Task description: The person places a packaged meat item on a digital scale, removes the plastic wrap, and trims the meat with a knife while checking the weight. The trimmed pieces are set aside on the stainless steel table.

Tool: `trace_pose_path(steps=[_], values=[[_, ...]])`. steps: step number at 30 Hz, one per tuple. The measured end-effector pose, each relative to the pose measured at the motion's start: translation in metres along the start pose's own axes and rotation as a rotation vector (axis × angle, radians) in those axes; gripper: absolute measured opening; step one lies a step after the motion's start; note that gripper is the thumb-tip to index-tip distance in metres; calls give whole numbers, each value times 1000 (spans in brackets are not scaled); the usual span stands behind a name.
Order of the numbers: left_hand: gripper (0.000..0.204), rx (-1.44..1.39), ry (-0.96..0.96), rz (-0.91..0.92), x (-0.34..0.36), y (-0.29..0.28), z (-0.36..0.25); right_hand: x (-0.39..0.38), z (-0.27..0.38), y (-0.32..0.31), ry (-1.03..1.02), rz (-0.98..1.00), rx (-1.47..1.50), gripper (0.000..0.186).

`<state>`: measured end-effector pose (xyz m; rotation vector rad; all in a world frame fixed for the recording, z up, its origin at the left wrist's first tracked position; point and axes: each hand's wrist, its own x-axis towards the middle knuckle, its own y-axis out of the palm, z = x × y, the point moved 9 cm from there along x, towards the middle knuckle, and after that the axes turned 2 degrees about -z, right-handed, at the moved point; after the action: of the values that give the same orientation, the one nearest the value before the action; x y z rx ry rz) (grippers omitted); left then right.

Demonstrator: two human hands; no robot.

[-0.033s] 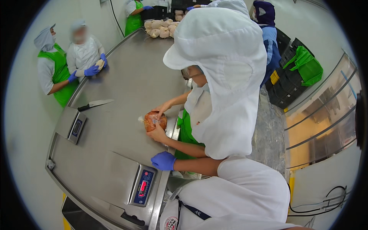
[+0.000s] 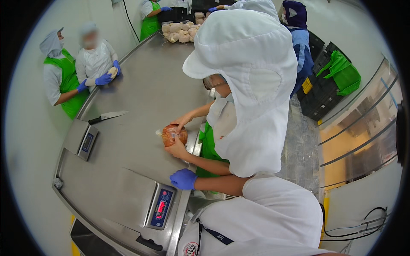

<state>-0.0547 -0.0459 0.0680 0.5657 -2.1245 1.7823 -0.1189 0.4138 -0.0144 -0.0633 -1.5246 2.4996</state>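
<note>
My right hand point(image 2: 183, 179), in a blue-purple glove, rests at the near edge of the steel table, closed like a fist with nothing showing in it. Just left of it stands a weighing scale point(image 2: 161, 209) with a lit red display. My left hand is out of view. Beyond my right hand, a co-worker's bare hands point(image 2: 179, 149) grip a round, reddish-brown piece of meat point(image 2: 171, 135) wrapped in clear plastic on the steel table point(image 2: 128, 149). A black knife-like handle point(image 2: 149, 243) sticks out beside the scale; what joins it is hard to make out.
A black-handled knife point(image 2: 107, 117) lies near a second scale point(image 2: 86, 141) on the far side. Two people at the left handle a pale round piece point(image 2: 112, 72). Pale meat pieces point(image 2: 179, 32) are heaped at the far end. Black crates point(image 2: 322, 96) stand at the right.
The whole view has shifted slightly to the right. My right hand stays at the table edge, and the co-worker keeps hold of the wrapped meat.
</note>
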Motion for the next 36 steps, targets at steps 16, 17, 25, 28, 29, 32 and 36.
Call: trace_pose_path(steps=[16,17,25,28,29,32,36], values=[[25,-142,21,-25,-9,28,25,5,-3,9,62,31,-66,19],[28,-259,-70,-14,-15,45,42,3,-3,13,71,54,-63,20],[29,-270,-106,-99,-19,47,56,5,-3,14,53,44,-81,21],[30,-248,-134,-79,-19,45,49,5,-4,10,67,45,-88,21],[30,-244,-126,-88,-20,44,48,3,-5,9,76,45,-90,20],[31,-287,-189,-111,-19,40,46,10,1,6,31,17,-81,21],[33,-196,-123,-76,-18,50,45,4,-7,4,68,44,-86,18]])
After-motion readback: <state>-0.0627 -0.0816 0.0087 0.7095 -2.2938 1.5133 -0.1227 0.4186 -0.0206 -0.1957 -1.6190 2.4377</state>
